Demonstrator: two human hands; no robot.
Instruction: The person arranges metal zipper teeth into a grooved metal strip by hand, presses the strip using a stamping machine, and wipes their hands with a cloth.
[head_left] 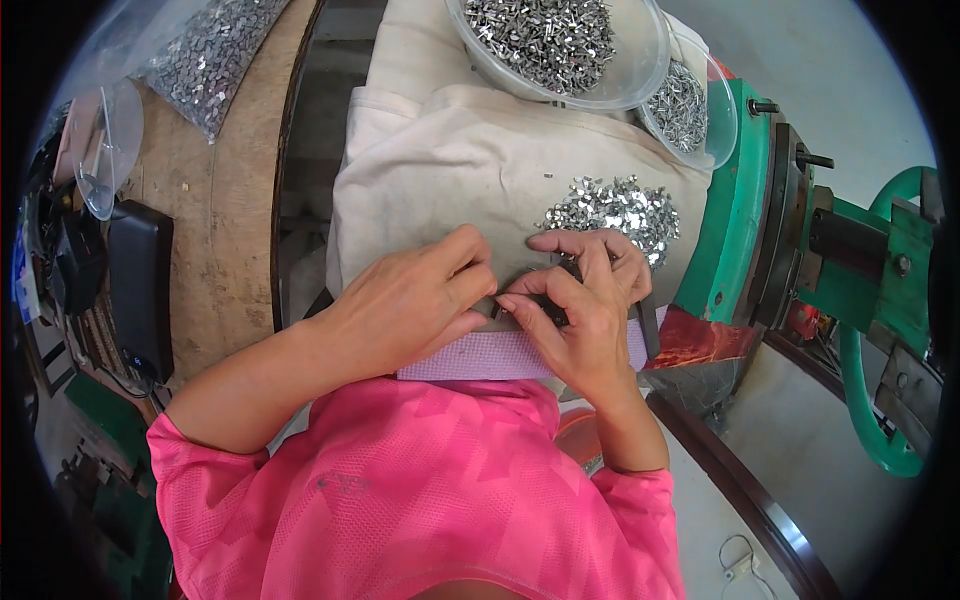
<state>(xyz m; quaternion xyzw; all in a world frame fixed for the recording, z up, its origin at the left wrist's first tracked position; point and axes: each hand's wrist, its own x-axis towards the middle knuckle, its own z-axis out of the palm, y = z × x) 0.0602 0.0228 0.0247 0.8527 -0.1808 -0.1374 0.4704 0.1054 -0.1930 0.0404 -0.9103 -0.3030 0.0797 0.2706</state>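
My left hand (425, 290) is closed, its fingers curled and their tips drawn together beside my right thumb. Whatever it pinches is too small or too hidden to name. With thumb and forefinger pressed together, my right hand (590, 310) meets it over the beige cloth (430, 190); a tiny dark piece seems to lie at the fingertips. Part of a dark object shows beneath the right hand, mostly covered. Just beyond that hand lies a loose heap of small shiny metal pieces (620, 212). A lilac textured strip (480, 358) runs along the cloth's near edge.
A clear bowl (645, 75) of metal pieces stands at the back, beside a smaller clear tub (718, 135). Green machinery (725, 230) with a handwheel (855, 400) borders the right. On the left wooden table (225, 210) are a bag of metal pieces (215, 60) and a black box (140, 290).
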